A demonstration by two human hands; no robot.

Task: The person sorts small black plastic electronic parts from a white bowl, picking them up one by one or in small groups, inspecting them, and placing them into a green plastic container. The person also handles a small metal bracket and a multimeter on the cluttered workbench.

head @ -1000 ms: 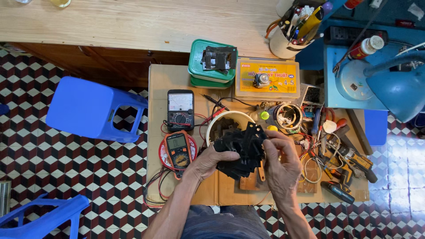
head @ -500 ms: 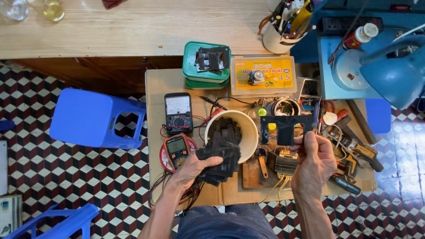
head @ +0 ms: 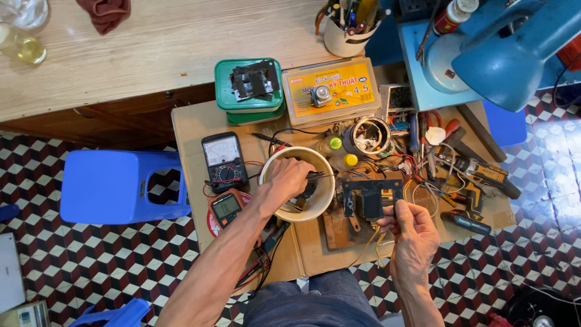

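Head view: the person's left hand (head: 290, 177) dips, fingers curled, into a white bowl (head: 324, 203) near the middle of the small workbench (head: 187, 121); what it grips there is hidden. The right hand (head: 407, 225), just right of the bowl toward the near edge, pinches a black bracketed part (head: 367, 197), its long axis running left to right.

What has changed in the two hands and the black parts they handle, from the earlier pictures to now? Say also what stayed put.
The black assembly was split: the left hand carried its part into the white bowl, while the right hand drew the black bracket off to the right and holds it up. The two multimeters, green box and yellow case stayed put.
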